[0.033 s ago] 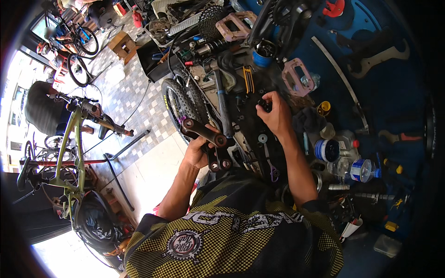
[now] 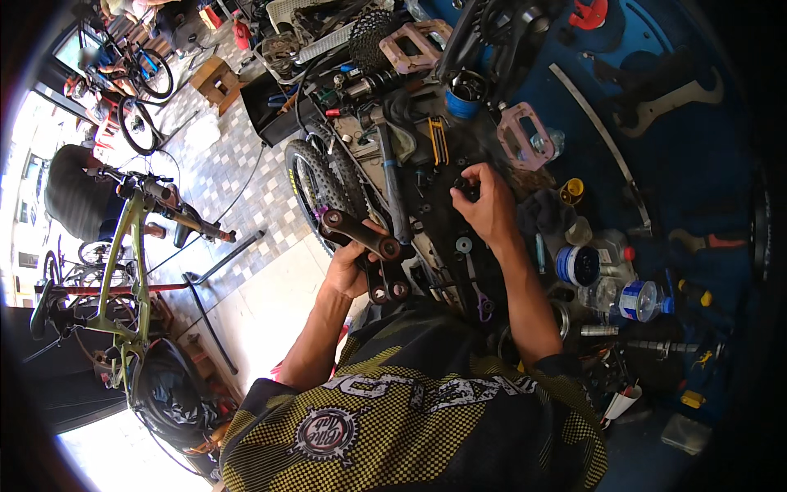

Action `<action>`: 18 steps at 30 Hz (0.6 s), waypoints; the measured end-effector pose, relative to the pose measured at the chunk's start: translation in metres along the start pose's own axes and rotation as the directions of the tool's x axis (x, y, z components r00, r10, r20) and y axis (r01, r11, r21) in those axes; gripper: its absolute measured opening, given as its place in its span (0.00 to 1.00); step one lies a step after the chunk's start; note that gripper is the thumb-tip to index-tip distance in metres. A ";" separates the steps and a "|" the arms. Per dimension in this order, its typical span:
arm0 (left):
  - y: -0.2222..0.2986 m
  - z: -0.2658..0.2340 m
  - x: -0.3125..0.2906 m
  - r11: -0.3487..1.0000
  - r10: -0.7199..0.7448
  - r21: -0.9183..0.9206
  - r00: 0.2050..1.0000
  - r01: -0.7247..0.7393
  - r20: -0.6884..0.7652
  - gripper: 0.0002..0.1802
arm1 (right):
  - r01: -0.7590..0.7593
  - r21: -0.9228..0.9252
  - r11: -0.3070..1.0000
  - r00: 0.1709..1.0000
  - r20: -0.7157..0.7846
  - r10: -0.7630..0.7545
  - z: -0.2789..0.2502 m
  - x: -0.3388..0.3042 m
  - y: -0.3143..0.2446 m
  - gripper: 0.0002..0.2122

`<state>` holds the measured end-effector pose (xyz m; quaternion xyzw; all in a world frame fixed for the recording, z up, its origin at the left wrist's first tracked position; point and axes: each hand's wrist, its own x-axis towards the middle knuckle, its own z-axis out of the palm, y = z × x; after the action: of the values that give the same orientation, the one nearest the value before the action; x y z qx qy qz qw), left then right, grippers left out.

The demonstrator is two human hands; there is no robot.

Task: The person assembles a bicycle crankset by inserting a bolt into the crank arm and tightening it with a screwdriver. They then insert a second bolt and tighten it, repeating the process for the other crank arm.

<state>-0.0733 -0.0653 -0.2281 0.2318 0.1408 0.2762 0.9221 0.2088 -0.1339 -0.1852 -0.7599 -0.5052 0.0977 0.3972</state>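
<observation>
My left hand (image 2: 348, 271) is closed around a dark bicycle suspension link (image 2: 361, 234), a forked part with round bearing holes at its ends. It is held low in front of my shirt. Over the cluttered bench my right hand (image 2: 489, 205) has its thumb and fingers curled together. Something small and dark seems to lie between them, too dim to name. A hammer (image 2: 392, 176) with a blue-grey handle lies between my hands. Beyond my right fingertips is a yellow folding hex key set (image 2: 439, 141). A washer (image 2: 464, 245) and a purple-ended wrench (image 2: 479, 295) lie beside my right forearm.
Pink pedals (image 2: 525, 138), a cassette (image 2: 371, 43), a blue-lidded jar (image 2: 577, 265) and plastic bottles (image 2: 639, 301) crowd the bench. A tyred wheel (image 2: 316, 184) stands at its left edge. At left are a green bike frame (image 2: 127, 271) and a bent-over person (image 2: 75, 193).
</observation>
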 end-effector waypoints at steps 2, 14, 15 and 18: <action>0.003 0.005 0.004 0.999 -0.020 0.025 1.000 0.020 0.005 0.24 | 0.079 0.020 0.997 0.997 -0.013 -0.079 -0.013 -0.005 -0.024 0.17; 0.005 0.006 0.018 0.999 0.007 0.036 0.999 -0.008 0.031 0.23 | 0.273 -0.049 0.961 0.960 -0.044 -0.275 -0.035 -0.012 -0.064 0.16; 0.006 0.007 0.018 0.999 -0.001 0.033 1.000 0.000 0.026 0.24 | 0.285 -0.050 0.957 0.956 -0.061 -0.288 -0.035 -0.013 -0.064 0.16; 0.006 0.009 0.016 1.000 -0.009 0.021 1.000 0.009 0.014 0.25 | 0.277 -0.036 0.960 0.956 -0.091 -0.279 -0.039 -0.016 -0.059 0.17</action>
<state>-0.0599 -0.0550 -0.2191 0.2428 0.1385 0.2688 0.9218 0.1823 -0.1574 -0.1220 -0.6898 -0.5884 -0.0013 0.4218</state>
